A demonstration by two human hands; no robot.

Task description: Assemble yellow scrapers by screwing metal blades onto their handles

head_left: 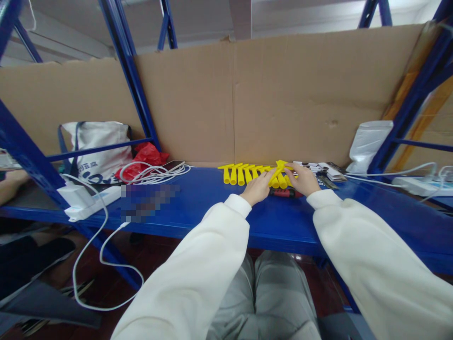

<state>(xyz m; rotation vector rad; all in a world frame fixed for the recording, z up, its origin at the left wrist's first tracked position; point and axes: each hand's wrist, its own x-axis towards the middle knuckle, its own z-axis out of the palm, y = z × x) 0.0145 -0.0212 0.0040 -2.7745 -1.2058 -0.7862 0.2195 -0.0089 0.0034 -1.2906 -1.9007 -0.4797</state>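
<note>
Both my hands meet at one yellow plastic piece (281, 166), tilted above the blue tabletop. My left hand (259, 187) is closed on its lower left part. From the other side, my right hand (303, 178) grips it with bent fingers; its fingertips are partly hidden. A row of similar yellow pieces (238, 175) lies side by side to the left and behind my hands, each with a round, tube-like end toward me. Just below my hands lies a red and black handled tool (282, 192), its far part hidden by my right hand.
A tall cardboard sheet (233, 104) stands behind the blue table (198, 208). Papers and small tools (329, 174) lie right of my hands, near a white pouch (370, 144). White cables (152, 172), a power strip (95, 203) and a cloth bag (101, 151) are left. Another person's arm (14, 185) shows far left.
</note>
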